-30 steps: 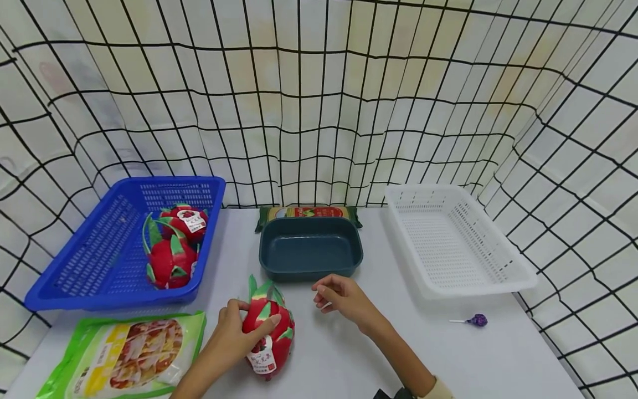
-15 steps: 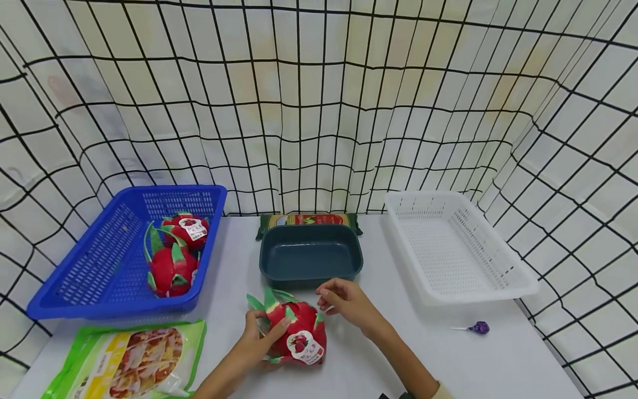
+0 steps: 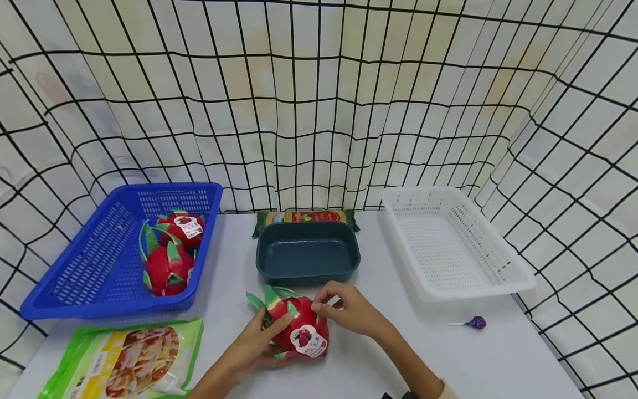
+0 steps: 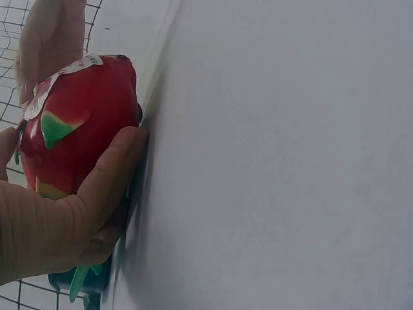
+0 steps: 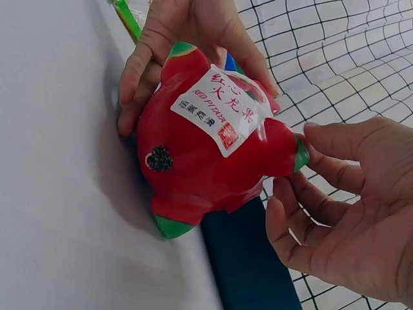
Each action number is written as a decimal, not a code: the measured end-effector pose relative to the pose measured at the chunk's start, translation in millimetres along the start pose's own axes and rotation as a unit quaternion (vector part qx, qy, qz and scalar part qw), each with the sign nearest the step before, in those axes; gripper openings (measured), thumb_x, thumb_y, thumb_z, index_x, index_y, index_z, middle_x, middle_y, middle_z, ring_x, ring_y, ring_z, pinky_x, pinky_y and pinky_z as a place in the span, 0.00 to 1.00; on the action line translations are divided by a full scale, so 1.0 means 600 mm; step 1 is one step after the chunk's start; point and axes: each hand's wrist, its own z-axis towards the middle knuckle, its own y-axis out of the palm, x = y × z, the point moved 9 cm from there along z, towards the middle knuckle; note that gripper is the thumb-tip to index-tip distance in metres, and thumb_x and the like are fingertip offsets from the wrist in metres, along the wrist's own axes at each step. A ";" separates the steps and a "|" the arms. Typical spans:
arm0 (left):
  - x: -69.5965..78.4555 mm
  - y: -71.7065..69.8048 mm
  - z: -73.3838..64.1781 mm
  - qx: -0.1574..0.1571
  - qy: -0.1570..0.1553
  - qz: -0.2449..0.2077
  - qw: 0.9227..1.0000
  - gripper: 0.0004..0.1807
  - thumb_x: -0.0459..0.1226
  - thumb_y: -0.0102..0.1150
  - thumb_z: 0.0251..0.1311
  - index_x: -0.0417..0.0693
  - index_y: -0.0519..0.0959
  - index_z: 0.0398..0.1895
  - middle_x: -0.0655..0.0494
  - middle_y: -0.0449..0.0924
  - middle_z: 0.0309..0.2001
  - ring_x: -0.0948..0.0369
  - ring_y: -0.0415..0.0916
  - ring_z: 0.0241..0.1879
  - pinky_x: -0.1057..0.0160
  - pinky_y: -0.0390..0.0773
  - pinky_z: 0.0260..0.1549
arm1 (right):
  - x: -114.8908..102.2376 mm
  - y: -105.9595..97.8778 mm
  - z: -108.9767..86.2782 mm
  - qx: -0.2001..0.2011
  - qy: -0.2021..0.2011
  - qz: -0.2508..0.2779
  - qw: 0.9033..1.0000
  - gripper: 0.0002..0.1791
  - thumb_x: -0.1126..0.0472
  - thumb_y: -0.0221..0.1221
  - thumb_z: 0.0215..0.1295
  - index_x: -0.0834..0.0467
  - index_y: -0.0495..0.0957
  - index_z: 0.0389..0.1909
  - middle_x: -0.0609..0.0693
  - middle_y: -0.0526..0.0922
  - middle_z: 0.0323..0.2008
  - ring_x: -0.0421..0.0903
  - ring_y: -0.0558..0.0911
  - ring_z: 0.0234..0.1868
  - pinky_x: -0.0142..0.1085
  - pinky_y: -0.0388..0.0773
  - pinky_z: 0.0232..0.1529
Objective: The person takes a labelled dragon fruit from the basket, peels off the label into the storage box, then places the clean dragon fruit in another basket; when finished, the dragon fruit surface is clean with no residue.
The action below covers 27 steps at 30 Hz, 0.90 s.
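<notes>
A red dragon fruit (image 3: 310,327) with green-tipped scales and a white label lies on its side in the middle foreground. My left hand (image 3: 254,341) grips it around its leafy end; in the left wrist view, the fingers (image 4: 106,168) curl along its side. At its other side is my right hand (image 3: 349,310). The right wrist view shows the right thumb and fingers (image 5: 335,139) pinching one green-tipped scale (image 5: 301,154). The label (image 5: 222,110) reads RED PITAYA. Just behind the fruit stands a dark teal dish (image 3: 308,277).
A blue basket (image 3: 55,302) at left holds two more dragon fruits (image 3: 169,266). In front of it lies a green food packet (image 3: 124,360). A long wrapped packet (image 3: 306,216) sits behind the dish. At right are a white basket (image 3: 473,291) and a purple lollipop (image 3: 476,322).
My left hand has turned the dragon fruit from upright to sideways and shifted it right. The right hand, earlier apart from it, now has its fingertips on the fruit.
</notes>
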 end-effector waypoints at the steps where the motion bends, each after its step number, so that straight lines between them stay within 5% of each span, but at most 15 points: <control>1: 0.001 0.002 0.000 -0.005 0.004 -0.007 1.000 0.47 0.59 0.57 0.62 0.47 0.47 0.74 0.30 0.65 0.62 0.48 0.80 0.42 0.46 0.85 0.39 | -0.003 0.001 -0.001 -0.007 -0.008 -0.008 1.000 0.07 0.57 0.62 0.66 0.56 0.81 0.39 0.49 0.83 0.39 0.38 0.80 0.39 0.29 0.82 0.39; 13: 0.003 0.007 0.000 -0.010 0.015 -0.025 1.000 0.45 0.59 0.56 0.63 0.47 0.49 0.72 0.32 0.69 0.61 0.50 0.82 0.40 0.45 0.84 0.40 | -0.019 0.013 -0.003 -0.054 0.000 -0.081 0.995 0.05 0.56 0.68 0.59 0.50 0.82 0.31 0.43 0.76 0.43 0.39 0.74 0.49 0.28 0.81 0.43; 27: -0.003 0.000 0.000 0.006 0.001 -0.023 1.000 0.46 0.61 0.58 0.60 0.49 0.51 0.71 0.33 0.70 0.60 0.49 0.81 0.40 0.47 0.85 0.39 | -0.035 0.025 -0.006 -0.042 0.007 -0.128 0.991 0.07 0.58 0.70 0.56 0.50 0.80 0.25 0.43 0.72 0.43 0.39 0.71 0.49 0.32 0.83 0.43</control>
